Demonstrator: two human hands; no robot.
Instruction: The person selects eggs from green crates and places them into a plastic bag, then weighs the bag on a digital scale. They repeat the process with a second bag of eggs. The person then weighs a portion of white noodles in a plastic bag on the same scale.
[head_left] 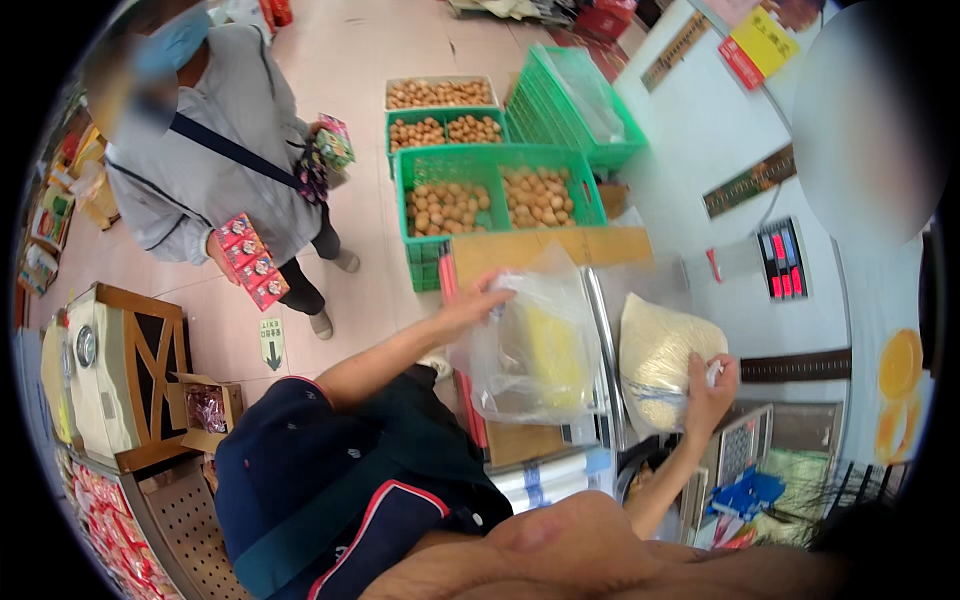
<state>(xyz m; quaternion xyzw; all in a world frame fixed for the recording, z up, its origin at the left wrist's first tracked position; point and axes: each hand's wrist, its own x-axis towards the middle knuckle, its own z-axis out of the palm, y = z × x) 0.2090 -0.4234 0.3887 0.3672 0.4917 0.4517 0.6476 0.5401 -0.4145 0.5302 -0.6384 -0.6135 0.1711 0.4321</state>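
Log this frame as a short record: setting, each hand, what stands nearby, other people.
setting: shop floor with a white counter on the right
left hand: grips the top of a clear plastic bag with yellow contents
right hand: closed on the knotted end of a bag of pale grains
nearby: green crates of eggs on the floor beyond the bags; rolls of plastic bags below them
other person: stands at upper left in a grey jacket, holding red boxes

Pale tiled floor (360, 60), green egg crates (497, 197), open cardboard box (205, 410)
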